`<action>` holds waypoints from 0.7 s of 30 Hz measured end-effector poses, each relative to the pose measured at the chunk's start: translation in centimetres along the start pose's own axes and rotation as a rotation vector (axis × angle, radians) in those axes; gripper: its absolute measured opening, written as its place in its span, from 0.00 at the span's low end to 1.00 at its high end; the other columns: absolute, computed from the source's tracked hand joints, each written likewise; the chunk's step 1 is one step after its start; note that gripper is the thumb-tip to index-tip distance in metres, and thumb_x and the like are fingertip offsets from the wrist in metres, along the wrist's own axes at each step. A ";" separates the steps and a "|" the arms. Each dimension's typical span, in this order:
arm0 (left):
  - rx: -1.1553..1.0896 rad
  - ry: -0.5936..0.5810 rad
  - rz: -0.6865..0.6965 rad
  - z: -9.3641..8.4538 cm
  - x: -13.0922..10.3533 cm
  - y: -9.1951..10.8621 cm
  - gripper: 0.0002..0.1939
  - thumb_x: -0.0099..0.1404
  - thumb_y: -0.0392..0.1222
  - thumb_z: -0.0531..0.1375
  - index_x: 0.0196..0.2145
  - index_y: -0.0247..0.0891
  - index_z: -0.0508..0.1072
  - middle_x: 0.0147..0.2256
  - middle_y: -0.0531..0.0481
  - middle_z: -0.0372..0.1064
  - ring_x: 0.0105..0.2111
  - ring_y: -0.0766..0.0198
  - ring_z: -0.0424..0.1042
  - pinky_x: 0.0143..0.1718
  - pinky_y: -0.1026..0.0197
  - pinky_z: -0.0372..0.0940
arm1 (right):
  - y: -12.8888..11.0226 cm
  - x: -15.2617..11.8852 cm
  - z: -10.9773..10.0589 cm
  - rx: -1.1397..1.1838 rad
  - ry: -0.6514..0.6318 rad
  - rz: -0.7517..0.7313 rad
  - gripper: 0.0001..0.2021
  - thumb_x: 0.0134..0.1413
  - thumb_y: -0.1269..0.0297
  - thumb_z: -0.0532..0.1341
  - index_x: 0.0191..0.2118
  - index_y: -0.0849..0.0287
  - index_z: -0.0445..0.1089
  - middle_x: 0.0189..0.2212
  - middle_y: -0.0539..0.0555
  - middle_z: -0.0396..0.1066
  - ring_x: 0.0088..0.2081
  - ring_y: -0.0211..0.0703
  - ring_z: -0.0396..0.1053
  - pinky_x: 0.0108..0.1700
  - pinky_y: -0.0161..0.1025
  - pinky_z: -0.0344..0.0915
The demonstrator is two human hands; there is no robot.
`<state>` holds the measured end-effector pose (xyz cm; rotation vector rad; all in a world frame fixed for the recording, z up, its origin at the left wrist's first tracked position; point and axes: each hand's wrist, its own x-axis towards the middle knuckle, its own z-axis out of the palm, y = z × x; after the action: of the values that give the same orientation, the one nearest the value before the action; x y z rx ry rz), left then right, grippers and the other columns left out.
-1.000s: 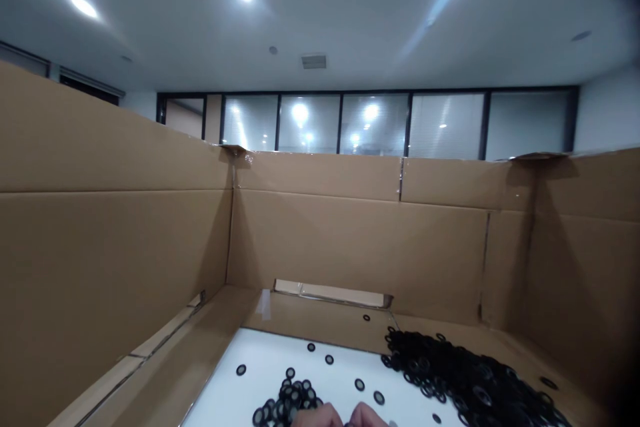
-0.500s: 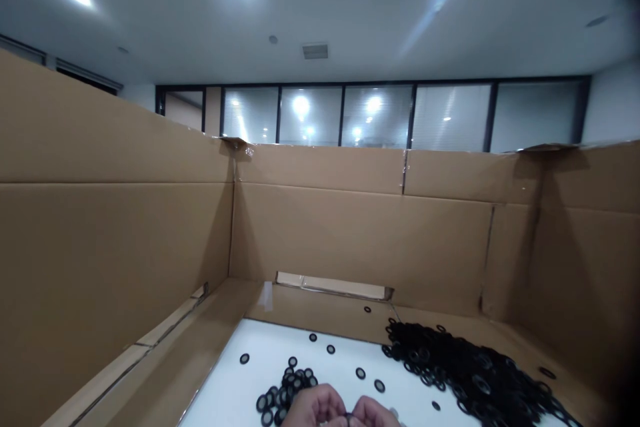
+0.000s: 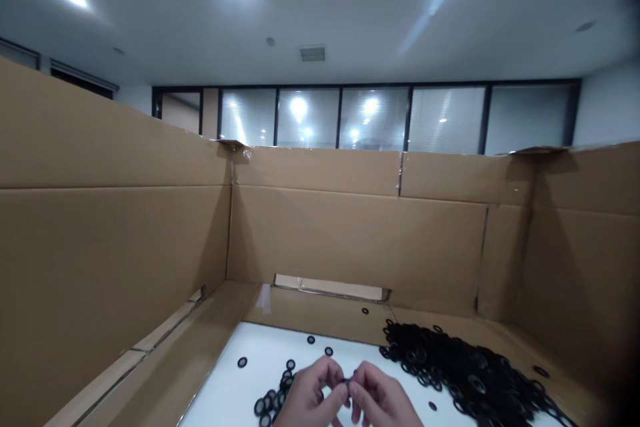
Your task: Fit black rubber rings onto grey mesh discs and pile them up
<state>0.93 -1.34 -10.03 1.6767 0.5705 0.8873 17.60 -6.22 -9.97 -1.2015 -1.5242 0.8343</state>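
My left hand (image 3: 313, 392) and my right hand (image 3: 385, 395) meet over the white board (image 3: 215, 407), fingertips pinched together. Between them shows a bit of a small dark ring (image 3: 345, 381), mostly covered by the fingers. Just left of my left hand lies a small heap of black rings with greyish centres (image 3: 269, 403), partly hidden by that hand. To the right of my right hand spreads a large pile of black rings (image 3: 470, 373), running from the board onto the cardboard.
Tall cardboard walls (image 3: 320, 233) enclose the work area at the back and both sides. Single rings lie scattered, one at the board's left (image 3: 243, 362), one near the right hand (image 3: 433, 406), and one on the cardboard behind (image 3: 365, 311). A cardboard strip (image 3: 330, 286) lies along the back wall.
Both hands have risen further into view, still together at the fingertips, and now cover more of the small heap and some loose rings. The view has shifted slightly.
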 end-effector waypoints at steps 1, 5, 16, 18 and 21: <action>0.026 0.001 0.011 -0.3 0.2 1.5 0.18 0.61 0.55 0.61 0.34 0.36 0.67 0.31 0.50 0.66 0.29 0.65 0.68 0.26 0.67 0.63 | -1.7 0.2 -0.6 -0.051 -0.021 -0.021 0.20 0.57 0.44 0.58 0.28 0.58 0.64 0.21 0.50 0.68 0.25 0.40 0.66 0.27 0.33 0.58; 0.371 -0.079 0.124 -2.1 -0.1 8.3 0.08 0.64 0.43 0.59 0.33 0.37 0.72 0.32 0.51 0.73 0.31 0.66 0.70 0.31 0.68 0.62 | -9.0 0.6 -2.6 -0.356 -0.111 -0.092 0.11 0.58 0.63 0.60 0.25 0.58 0.68 0.22 0.49 0.71 0.27 0.38 0.64 0.30 0.33 0.56; 0.358 0.021 0.215 -2.6 -3.6 14.9 0.03 0.60 0.38 0.60 0.29 0.38 0.70 0.25 0.52 0.67 0.27 0.67 0.65 0.25 0.69 0.58 | -15.1 -2.2 -1.6 -0.389 -0.024 -0.351 0.11 0.61 0.59 0.60 0.27 0.53 0.70 0.23 0.50 0.71 0.26 0.40 0.66 0.27 0.34 0.58; 0.200 0.055 0.240 -1.7 -3.2 15.1 0.05 0.62 0.42 0.59 0.32 0.37 0.69 0.26 0.52 0.66 0.26 0.67 0.66 0.24 0.69 0.60 | -15.2 -2.0 -1.2 -0.343 0.081 -0.377 0.15 0.62 0.55 0.58 0.27 0.54 0.68 0.22 0.51 0.69 0.25 0.40 0.66 0.27 0.35 0.59; -0.061 0.056 0.207 -0.5 -2.7 15.1 0.14 0.65 0.51 0.59 0.34 0.36 0.67 0.26 0.51 0.66 0.23 0.68 0.67 0.23 0.67 0.64 | -15.5 -1.6 -0.7 -0.291 0.161 -0.395 0.18 0.64 0.52 0.55 0.26 0.55 0.65 0.21 0.51 0.69 0.24 0.40 0.66 0.27 0.36 0.61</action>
<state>-2.18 -7.33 3.75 1.6803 0.4071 1.0926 13.93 -12.05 4.02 -1.0880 -1.7110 0.2546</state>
